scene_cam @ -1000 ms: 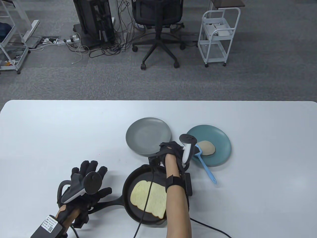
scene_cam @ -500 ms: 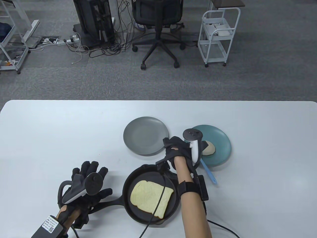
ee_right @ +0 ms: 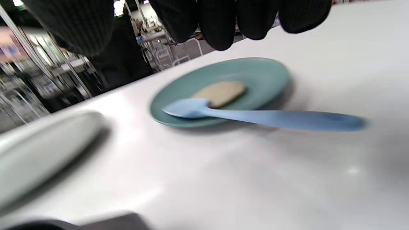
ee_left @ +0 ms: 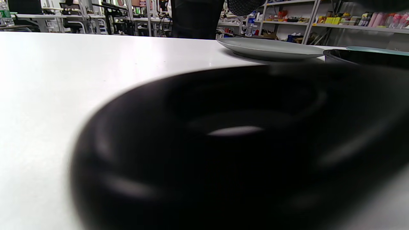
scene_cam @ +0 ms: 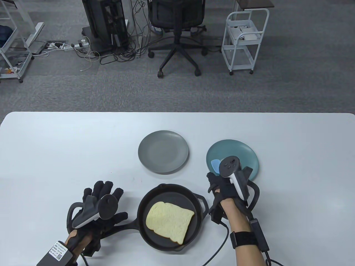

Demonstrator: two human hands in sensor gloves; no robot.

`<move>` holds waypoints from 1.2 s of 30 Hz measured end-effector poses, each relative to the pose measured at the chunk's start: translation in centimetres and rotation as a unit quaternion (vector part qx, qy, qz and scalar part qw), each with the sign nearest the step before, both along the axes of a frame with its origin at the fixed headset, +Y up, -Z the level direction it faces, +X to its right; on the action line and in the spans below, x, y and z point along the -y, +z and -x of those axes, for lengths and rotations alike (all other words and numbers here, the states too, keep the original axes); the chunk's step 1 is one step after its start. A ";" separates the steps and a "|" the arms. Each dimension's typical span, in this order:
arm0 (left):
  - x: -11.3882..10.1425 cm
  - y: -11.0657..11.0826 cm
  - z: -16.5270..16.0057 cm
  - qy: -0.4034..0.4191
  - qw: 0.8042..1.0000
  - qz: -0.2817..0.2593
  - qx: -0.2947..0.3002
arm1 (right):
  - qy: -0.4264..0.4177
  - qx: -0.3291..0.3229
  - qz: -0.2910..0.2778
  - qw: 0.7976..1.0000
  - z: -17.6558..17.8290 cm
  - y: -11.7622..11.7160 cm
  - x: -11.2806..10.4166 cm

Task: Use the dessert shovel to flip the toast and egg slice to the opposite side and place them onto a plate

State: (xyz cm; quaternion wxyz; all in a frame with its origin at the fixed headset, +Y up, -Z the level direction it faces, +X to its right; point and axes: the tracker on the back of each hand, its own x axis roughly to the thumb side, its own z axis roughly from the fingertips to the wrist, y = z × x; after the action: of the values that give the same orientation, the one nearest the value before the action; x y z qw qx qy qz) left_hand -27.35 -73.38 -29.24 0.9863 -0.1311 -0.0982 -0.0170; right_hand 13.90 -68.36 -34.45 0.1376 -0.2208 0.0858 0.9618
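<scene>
Both grips hold nothing: left hand (scene_cam: 101, 206) spread flat by the pan (scene_cam: 169, 219) handle, right hand (scene_cam: 224, 187) loosely curled over the white surface (scene_cam: 69, 146). Toast (scene_cam: 169, 221) lies in the pan; egg slice (ee_right: 220, 92) and blue shovel (ee_right: 255, 116) rest on the teal plate (scene_cam: 244, 151), mostly hidden from above. Beyond stand an office chair (scene_cam: 177, 33) and white cart (scene_cam: 244, 41).

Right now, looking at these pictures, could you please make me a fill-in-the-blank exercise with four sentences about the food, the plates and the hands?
1. The toast lies in the black ____.
2. The egg slice sits on the ____ plate.
3. The head of the blue dessert shovel rests on that plate's rim, and its handle lies on the ____.
4. The grey plate holds ____ food.

Missing words: pan; teal; table; no
</scene>
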 end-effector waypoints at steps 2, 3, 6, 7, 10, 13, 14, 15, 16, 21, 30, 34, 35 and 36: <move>0.0 0.0 -0.1 -0.001 1.000 0.000 0.001 | 0.051 0.003 0.037 0.998 -0.2 0.1 1.4; 0.0 0.0 -0.1 -0.001 1.000 0.001 0.001 | 0.072 0.006 0.054 0.996 -0.4 0.1 2.2; 0.1 0.0 -0.1 -0.002 1.000 0.002 0.000 | 0.132 0.017 0.118 0.984 -0.7 0.0 4.6; 0.0 0.0 -0.1 -0.001 1.000 0.002 0.000 | 0.149 0.022 0.138 0.979 -0.7 0.0 5.3; 0.0 0.0 0.0 0.001 1.000 0.003 -0.002 | 0.200 0.035 0.107 0.973 -0.7 0.0 6.1; 0.1 0.0 -0.1 0.001 1.000 0.004 -0.002 | 0.236 0.046 0.067 0.968 -0.8 0.0 6.0; 0.1 0.0 -0.1 0.000 1.000 0.004 -0.002 | 0.238 0.047 0.064 0.968 -0.8 0.0 6.0; 0.1 0.0 -0.1 0.000 1.000 0.006 -0.001 | 0.237 0.044 0.056 0.969 -0.8 0.1 5.9; 0.1 0.1 -0.1 0.001 1.000 0.006 0.000 | 0.227 0.036 0.043 0.972 -0.9 0.2 5.8; -0.1 0.0 0.1 0.006 1.000 0.002 -0.003 | 0.167 0.013 -0.009 0.986 -1.2 1.3 4.1; -0.1 0.1 0.3 0.009 1.000 0.008 -0.009 | 0.050 -0.062 -0.125 0.989 -1.3 5.3 -1.5; -0.2 0.0 0.8 0.019 1.000 0.009 -0.020 | 0.042 -0.105 -0.196 0.974 -1.2 7.6 -2.0; -0.2 -0.1 0.9 0.021 0.999 0.009 -0.024 | 0.041 -0.113 -0.211 0.970 -1.2 8.1 -1.8; -0.2 -0.1 1.0 0.022 0.999 0.009 -0.027 | 0.039 -0.120 -0.223 0.967 -1.3 8.4 -1.7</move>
State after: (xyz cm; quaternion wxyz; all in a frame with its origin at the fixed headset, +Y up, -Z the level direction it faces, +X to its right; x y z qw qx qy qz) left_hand -28.39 -73.20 -29.36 0.9875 -0.1383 -0.0747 0.0094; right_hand 15.17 -66.70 -26.05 0.1349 -0.0708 -0.1239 0.9805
